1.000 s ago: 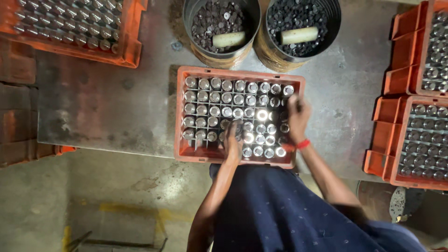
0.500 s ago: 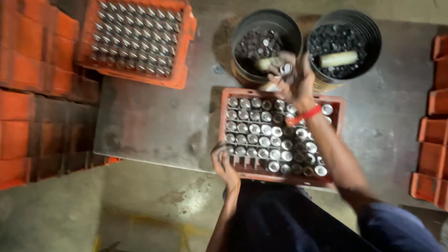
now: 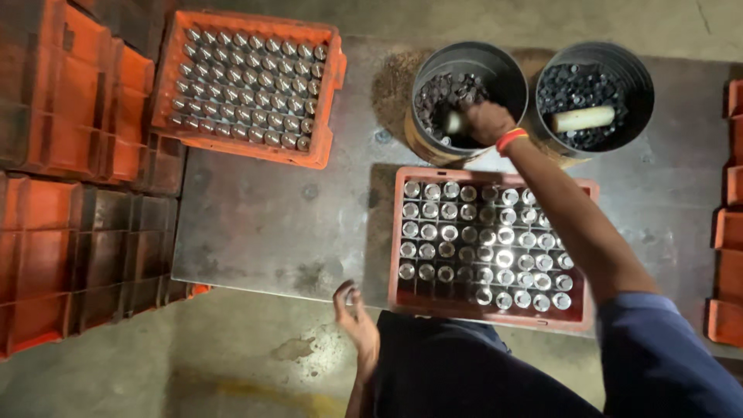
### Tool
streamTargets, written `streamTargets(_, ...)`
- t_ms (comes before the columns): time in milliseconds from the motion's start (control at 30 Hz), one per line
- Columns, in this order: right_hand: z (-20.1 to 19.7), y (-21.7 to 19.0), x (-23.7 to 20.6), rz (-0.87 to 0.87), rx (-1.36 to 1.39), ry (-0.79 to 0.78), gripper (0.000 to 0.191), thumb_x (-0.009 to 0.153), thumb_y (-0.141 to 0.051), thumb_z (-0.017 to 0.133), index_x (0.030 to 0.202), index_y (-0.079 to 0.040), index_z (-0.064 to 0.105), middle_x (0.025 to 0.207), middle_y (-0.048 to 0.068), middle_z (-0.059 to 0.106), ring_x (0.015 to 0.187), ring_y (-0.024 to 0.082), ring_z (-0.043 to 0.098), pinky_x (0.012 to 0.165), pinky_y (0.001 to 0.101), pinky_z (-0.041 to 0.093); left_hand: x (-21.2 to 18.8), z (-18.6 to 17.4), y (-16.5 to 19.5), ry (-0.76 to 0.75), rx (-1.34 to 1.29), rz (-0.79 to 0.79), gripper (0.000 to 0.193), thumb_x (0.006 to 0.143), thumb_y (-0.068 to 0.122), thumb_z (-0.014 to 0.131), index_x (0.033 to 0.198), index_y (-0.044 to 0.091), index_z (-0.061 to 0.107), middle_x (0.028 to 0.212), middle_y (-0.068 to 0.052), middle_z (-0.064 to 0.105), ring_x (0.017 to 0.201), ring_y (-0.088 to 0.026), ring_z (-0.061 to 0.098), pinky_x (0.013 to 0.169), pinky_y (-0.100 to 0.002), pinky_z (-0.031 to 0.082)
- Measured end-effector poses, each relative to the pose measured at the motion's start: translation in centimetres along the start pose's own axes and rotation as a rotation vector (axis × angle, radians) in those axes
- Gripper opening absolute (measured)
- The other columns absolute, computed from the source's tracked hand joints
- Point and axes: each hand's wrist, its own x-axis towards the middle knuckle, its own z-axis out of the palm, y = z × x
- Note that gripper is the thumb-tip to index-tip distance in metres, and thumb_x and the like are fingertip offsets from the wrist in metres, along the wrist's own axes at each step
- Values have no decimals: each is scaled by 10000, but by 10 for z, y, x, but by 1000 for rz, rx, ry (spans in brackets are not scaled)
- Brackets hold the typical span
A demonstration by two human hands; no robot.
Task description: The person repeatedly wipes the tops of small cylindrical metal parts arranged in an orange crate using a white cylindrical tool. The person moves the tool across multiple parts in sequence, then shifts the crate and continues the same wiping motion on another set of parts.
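The right hand (image 3: 486,122) is closed around a pale cylindrical handle inside the left round metal bucket (image 3: 433,66) of small dark parts on the scuffed steel bench (image 3: 271,224). The left hand (image 3: 354,316) hangs loosely curled, holding nothing, beside the orange plastic crate (image 3: 398,232) of shiny metal cylinders.

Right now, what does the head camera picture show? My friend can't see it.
A person's right hand reaches into the left bucket of small dark parts, above an orange crate of shiny metal cylinders. Their left hand hovers at the metal table edge.
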Motion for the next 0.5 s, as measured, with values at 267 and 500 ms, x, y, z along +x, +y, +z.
streamTargets(267,39,22,-155,-222,1820,472,742,1046,-176,685,1659,-221,270,1470,83,543,1330,221,618,1119,357,574,29,73,16,-347,520,210,544,947,342,684,1331,-12,532,1283,-255,590,1193,-430,557,997,-530,438)
streamTargets(500,157,29,-294,132,2209,405,614,1014,-422,591,1560,-210,404,1301,75,606,1121,232,673,825,353,646,12,95,-7,-298,683,190,574,951,466,699,1223,-11,532,1135,-275,611,1095,-490,581,928,-568,469)
